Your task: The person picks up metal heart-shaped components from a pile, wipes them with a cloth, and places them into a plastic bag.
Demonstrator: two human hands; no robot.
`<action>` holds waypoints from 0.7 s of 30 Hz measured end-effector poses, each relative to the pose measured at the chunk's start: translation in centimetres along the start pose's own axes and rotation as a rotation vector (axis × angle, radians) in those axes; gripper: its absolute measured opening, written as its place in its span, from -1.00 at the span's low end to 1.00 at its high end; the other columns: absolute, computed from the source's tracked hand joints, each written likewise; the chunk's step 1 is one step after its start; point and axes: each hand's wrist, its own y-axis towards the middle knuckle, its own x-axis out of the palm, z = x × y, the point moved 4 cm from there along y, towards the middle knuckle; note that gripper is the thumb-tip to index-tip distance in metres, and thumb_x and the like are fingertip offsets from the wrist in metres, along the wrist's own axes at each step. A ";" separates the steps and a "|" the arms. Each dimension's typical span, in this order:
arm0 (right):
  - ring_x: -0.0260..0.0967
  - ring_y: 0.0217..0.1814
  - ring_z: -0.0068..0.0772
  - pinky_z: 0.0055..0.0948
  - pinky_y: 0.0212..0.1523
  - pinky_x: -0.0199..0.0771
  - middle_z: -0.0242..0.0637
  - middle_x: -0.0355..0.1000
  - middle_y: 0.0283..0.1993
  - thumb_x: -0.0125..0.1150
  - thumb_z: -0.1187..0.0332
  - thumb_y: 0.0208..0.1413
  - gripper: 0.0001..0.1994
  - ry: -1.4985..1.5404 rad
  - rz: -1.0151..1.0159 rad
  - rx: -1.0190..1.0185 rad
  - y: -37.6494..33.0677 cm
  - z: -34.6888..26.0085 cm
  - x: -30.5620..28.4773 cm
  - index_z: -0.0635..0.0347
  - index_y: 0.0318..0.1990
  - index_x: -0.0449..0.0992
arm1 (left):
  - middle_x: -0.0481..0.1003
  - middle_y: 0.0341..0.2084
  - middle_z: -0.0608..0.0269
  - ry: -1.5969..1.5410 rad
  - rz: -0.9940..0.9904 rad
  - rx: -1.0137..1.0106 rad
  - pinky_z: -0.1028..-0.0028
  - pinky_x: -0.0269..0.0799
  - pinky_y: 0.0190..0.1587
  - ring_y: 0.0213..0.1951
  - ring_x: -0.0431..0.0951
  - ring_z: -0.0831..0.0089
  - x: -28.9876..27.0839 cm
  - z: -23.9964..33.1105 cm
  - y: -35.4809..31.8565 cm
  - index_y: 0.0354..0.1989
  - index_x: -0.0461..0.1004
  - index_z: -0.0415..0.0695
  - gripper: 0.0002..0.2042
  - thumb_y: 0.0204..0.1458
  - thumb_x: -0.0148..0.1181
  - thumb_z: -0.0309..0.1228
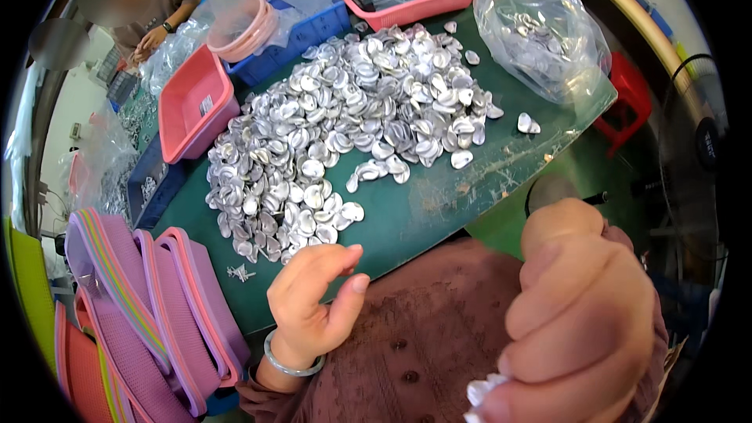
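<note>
A large heap of small silvery metal shells point(345, 133) covers the green table point(423, 204). My left hand point(313, 301), with a silver bangle on its wrist, hovers at the table's near edge just below the heap, fingers curled and apart, holding nothing I can see. My right hand point(583, 317) is raised close to the camera at lower right, fingers closed around a crumpled white piece point(484, 393) that pokes out beneath it.
A pink tray point(196, 106) and blue bins point(301, 31) stand at the left and back. A clear bag of shells point(540, 35) lies at the back right, a pink tray point(407, 0) behind. Purple and orange baskets point(149, 313) are stacked lower left. Another person point(153, 12) works far left.
</note>
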 end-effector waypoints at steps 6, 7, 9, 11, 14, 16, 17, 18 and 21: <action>0.22 -0.59 -0.46 -0.54 -0.64 0.22 -0.33 0.38 -0.48 0.16 0.54 -0.25 -0.89 0.087 0.035 -0.104 -0.8 -0.5 -1.2 0.19 -0.48 0.42 | 0.43 -0.52 0.13 0.055 0.002 -0.086 0.56 0.36 -0.46 -0.52 0.43 0.43 -0.1 -0.8 -1.6 -0.34 0.45 -0.32 -0.80 -0.22 0.15 -0.64; 0.22 -0.59 -0.46 -0.54 -0.63 0.23 -0.32 0.38 -0.48 0.15 0.54 -0.24 -0.89 0.089 0.040 -0.111 -0.6 -0.7 -1.4 0.19 -0.47 0.42 | 0.43 -0.52 0.13 0.057 0.004 -0.099 0.56 0.35 -0.46 -0.52 0.43 0.43 0.0 -1.0 -1.8 -0.33 0.45 -0.32 -0.80 -0.22 0.15 -0.64; 0.23 -0.59 -0.45 -0.54 -0.63 0.23 -0.32 0.38 -0.48 0.15 0.54 -0.23 -0.89 0.100 0.054 -0.124 -0.5 -1.1 -2.0 0.19 -0.47 0.41 | 0.43 -0.52 0.13 0.060 0.014 -0.121 0.56 0.35 -0.45 -0.52 0.43 0.43 0.0 -1.4 -2.1 -0.33 0.45 -0.31 -0.80 -0.21 0.14 -0.63; 0.23 -0.58 -0.45 -0.54 -0.62 0.24 -0.31 0.38 -0.47 0.14 0.55 -0.23 -0.89 0.108 0.064 -0.125 -0.6 -1.4 -2.6 0.19 -0.46 0.41 | 0.43 -0.52 0.13 0.061 0.032 -0.140 0.56 0.35 -0.45 -0.52 0.43 0.43 -0.1 -1.8 -2.4 -0.33 0.45 -0.31 -0.81 -0.21 0.14 -0.63; 0.24 -0.57 -0.45 -0.53 -0.62 0.24 -0.30 0.38 -0.46 0.14 0.55 -0.21 -0.89 0.116 0.077 -0.125 -0.6 -1.6 -3.3 0.20 -0.44 0.40 | 0.43 -0.53 0.13 0.074 0.058 -0.191 0.56 0.35 -0.45 -0.53 0.42 0.43 -0.1 -1.7 -2.6 -0.34 0.45 -0.30 -0.81 -0.21 0.13 -0.63; 0.25 -0.57 -0.44 -0.53 -0.61 0.25 -0.30 0.38 -0.46 0.13 0.55 -0.20 -0.89 0.115 0.069 -0.140 -0.4 -2.1 -3.8 0.20 -0.44 0.39 | 0.43 -0.54 0.14 0.076 0.037 -0.163 0.56 0.33 -0.45 -0.53 0.41 0.43 -0.2 -1.7 -2.7 -0.35 0.45 -0.30 -0.82 -0.21 0.12 -0.63; 0.25 -0.56 -0.44 -0.53 -0.61 0.25 -0.29 0.38 -0.46 0.13 0.55 -0.20 -0.89 0.120 0.069 -0.160 -0.3 -2.2 -4.1 0.20 -0.43 0.39 | 0.43 -0.54 0.14 0.064 0.044 -0.171 0.56 0.33 -0.46 -0.52 0.41 0.43 0.0 -1.6 -2.5 -0.35 0.45 -0.30 -0.82 -0.21 0.12 -0.63; 0.25 -0.56 -0.44 -0.53 -0.61 0.25 -0.29 0.38 -0.45 0.13 0.55 -0.19 -0.88 0.114 0.077 -0.157 -0.4 -2.5 -4.0 0.20 -0.43 0.39 | 0.43 -0.53 0.14 0.057 0.027 -0.194 0.56 0.32 -0.46 -0.52 0.41 0.43 -0.1 -1.6 -2.6 -0.35 0.45 -0.30 -0.82 -0.20 0.12 -0.63; 0.26 -0.55 -0.43 -0.53 -0.60 0.26 -0.28 0.38 -0.45 0.12 0.55 -0.18 -0.88 0.107 0.071 -0.176 -0.5 -2.1 -4.3 0.20 -0.41 0.38 | 0.43 -0.54 0.14 0.053 0.049 -0.223 0.56 0.32 -0.46 -0.52 0.41 0.43 0.4 -2.0 -2.5 -0.35 0.45 -0.29 -0.84 -0.19 0.11 -0.62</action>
